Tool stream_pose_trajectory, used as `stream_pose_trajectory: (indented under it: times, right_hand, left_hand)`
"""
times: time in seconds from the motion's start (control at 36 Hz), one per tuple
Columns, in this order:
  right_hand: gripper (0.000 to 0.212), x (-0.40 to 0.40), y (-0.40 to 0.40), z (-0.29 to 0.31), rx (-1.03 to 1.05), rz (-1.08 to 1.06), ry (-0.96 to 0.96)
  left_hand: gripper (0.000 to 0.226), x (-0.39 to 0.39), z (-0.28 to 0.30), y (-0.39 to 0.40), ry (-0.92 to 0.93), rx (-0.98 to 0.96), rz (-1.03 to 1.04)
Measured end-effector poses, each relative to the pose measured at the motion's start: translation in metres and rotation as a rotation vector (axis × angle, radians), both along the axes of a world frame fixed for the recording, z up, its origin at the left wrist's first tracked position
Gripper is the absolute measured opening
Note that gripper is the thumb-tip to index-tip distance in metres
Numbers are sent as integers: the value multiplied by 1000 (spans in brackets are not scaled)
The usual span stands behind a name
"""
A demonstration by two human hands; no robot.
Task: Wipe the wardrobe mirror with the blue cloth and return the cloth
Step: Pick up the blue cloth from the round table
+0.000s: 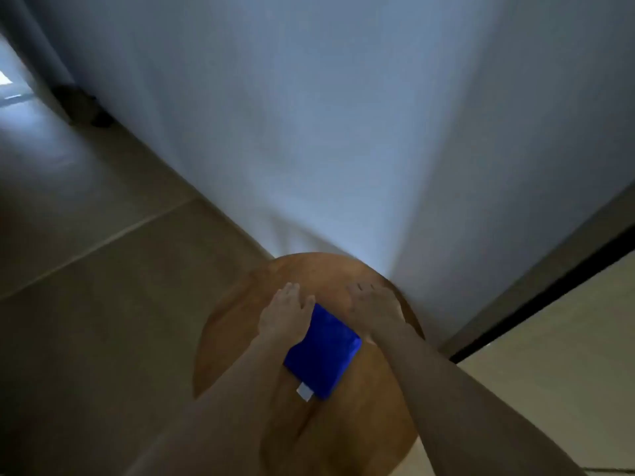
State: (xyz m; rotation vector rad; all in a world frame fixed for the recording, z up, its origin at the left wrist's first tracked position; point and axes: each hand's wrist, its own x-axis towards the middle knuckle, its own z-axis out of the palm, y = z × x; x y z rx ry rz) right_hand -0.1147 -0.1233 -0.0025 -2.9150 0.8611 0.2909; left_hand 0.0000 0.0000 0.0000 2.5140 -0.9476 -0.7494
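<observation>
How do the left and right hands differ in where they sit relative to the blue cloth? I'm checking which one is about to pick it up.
The left hand lies over the blue cloth's far left corner, its thumb at the cloth's edge; the right hand overlaps its right corner. The left hand sits toward the middle of the round wooden table; the right hand is nearer the table's far edge by the wall. Both are palm-down with fingers fairly straight, neither gripping the cloth.

A pale blue-white curtain (309,132) hangs in soft folds across most of the view and glows faintly near its lower edge, where it meets a round wooden table (360,424). Beige floor tiles (86,252) with thin grout lines spread out on the left, dim except for a bright patch of daylight (7,80) at the far left. On the right, a dark strip (549,290) runs diagonally beside a lighter cream surface (567,372).
</observation>
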Motion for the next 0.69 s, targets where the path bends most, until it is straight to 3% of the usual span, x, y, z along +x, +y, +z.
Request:
stream_pose_trajectory:
  times: [0.31,0.56,0.69]
  right_hand:
    - [49,44,3,-92,200,-135,123]
    - [86,51,-2,-166,245,-119,356]
    - [108,51,-4,-193,304,-133,427]
  left_hand:
    - [60,32,-100,-18,61,246,-115]
    - [69,41,-169,-23,128,336,-120]
    - [85,44,-194,-25,104,410,-182]
